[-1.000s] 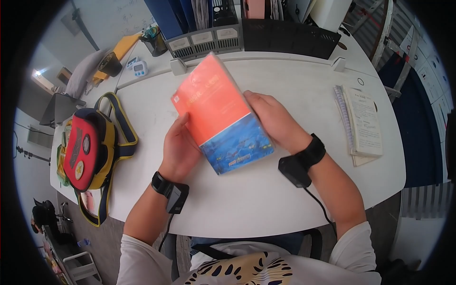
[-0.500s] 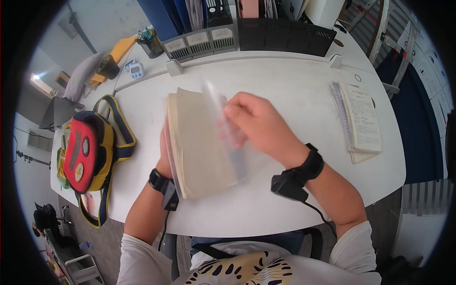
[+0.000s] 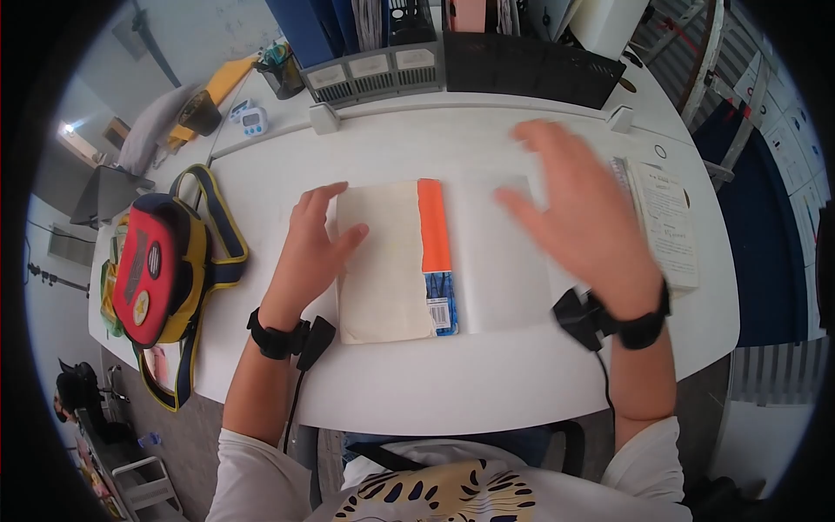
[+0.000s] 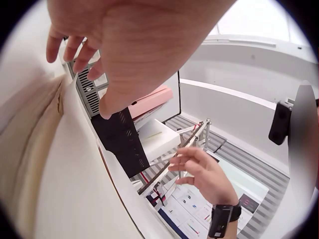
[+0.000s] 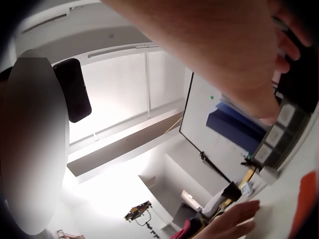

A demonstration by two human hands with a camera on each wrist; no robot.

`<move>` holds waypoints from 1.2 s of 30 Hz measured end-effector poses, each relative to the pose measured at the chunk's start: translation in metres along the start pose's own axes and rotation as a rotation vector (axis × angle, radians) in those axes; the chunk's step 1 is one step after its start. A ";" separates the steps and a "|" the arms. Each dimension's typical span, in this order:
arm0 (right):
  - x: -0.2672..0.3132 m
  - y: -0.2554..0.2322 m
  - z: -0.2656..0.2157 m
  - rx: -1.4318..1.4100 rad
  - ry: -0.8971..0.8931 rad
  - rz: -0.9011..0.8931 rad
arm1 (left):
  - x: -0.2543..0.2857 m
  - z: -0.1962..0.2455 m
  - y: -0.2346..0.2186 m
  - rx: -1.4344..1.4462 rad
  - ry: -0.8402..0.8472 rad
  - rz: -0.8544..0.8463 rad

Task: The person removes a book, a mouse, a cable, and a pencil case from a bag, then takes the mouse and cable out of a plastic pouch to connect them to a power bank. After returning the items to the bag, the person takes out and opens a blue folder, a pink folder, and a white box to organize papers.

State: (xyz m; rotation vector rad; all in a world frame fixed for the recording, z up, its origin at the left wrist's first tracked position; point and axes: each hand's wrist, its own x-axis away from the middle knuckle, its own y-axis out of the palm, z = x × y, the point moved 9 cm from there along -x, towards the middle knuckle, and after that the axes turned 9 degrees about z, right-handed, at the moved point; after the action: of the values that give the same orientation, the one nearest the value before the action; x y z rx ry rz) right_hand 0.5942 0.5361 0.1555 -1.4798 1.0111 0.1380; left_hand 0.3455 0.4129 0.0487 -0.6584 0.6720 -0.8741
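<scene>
White desk (image 3: 487, 383) carries everything; clock is read from the book. Black file rack (image 3: 531, 74) at 1, grey file rack (image 3: 374, 80) at 12, both by the far edge, probably to keep folders upright and off the work area. Red, navy and yellow backpack (image 3: 148, 278) at 9, likely parked there for elbow room. Paperback book (image 3: 380, 261) is in the centre, flat on the desk, cream sheet up. Clear plastic sheet (image 3: 509, 261) spreads from it towards 3, looks laid out so the book's edge is exposed. Right hand (image 3: 591, 209) hangs above the sheet's 2 o'clock side, motion-blurred, open, gripping nothing. Printed booklet (image 3: 665, 217) at 3, on a spiral notebook (image 3: 619, 174). Left hand (image 3: 313, 248) at the book's 9 o'clock edge, fingers loose, thumb over the cream sheet, not wrapped round anything; reads as steadying, but can't tell how firmly it touches. Orange-and-blue strip (image 3: 433, 226) runs down the book's 3 o'clock side. White timer (image 3: 254, 122) between 10 and 11. Labels: barcode (image 3: 439, 313) at the strip's near end, digits too small. Grey rack has label cards, text unreadable. Booklet print and backpack lettering don't resolve either. Star on the backpack's round badge (image 3: 141, 307). No brand legible.
</scene>
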 end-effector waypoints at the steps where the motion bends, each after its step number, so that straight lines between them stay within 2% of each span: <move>1: 0.005 0.014 -0.016 -0.074 -0.020 -0.091 | 0.001 0.001 0.001 0.000 0.001 -0.001; 3: 0.024 0.050 -0.032 -0.144 -0.047 -0.242 | 0.005 0.003 0.009 -0.035 0.023 -0.066; 4: 0.032 0.059 -0.029 -0.144 -0.041 -0.238 | 0.006 0.006 0.009 -0.037 0.028 -0.070; 6: 0.053 0.087 -0.010 0.157 0.021 -0.444 | 0.007 0.015 0.004 0.021 0.030 -0.017; 9: 0.065 0.096 0.006 0.203 0.116 -0.476 | 0.007 0.019 -0.004 0.104 0.063 0.068; 13: 0.069 0.094 0.010 0.207 0.110 -0.440 | 0.004 0.028 -0.015 0.214 0.091 0.070; 15: 0.069 0.089 0.007 0.197 0.051 -0.324 | 0.009 0.038 0.004 0.274 0.143 -0.246; 16: 0.070 0.091 0.009 0.196 0.053 -0.326 | 0.011 0.043 0.002 0.275 0.141 -0.249; 18: 0.066 0.090 0.011 0.099 0.042 -0.269 | 0.020 0.072 0.008 0.159 0.334 -0.300; 19: 0.065 0.091 0.013 0.100 0.044 -0.269 | 0.023 0.076 0.013 0.164 0.343 -0.327; 21: 0.068 0.102 0.023 0.008 0.136 -0.397 | 0.025 0.093 0.021 0.136 0.389 -0.359; 23: 0.062 0.099 0.030 -0.069 0.183 -0.417 | 0.028 0.103 0.032 0.070 0.443 -0.444; 27: 0.055 0.095 0.042 -0.252 0.264 -0.465 | 0.030 0.117 0.049 -0.009 0.512 -0.502; 29: 0.054 0.096 0.045 -0.276 0.231 -0.471 | 0.031 0.125 0.055 -0.063 0.571 -0.494; 33: 0.056 0.100 0.049 -0.359 0.175 -0.489 | 0.024 0.140 0.058 0.018 0.573 -0.491; 36: 0.054 0.100 0.051 -0.386 0.197 -0.477 | 0.020 0.141 0.066 0.009 0.503 -0.490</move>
State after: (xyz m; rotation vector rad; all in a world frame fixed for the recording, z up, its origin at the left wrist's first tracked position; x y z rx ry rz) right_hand 0.5871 0.5696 0.0353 -2.0823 0.7835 -0.1686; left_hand 0.4914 0.4608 0.0806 -0.6077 0.9730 -1.5250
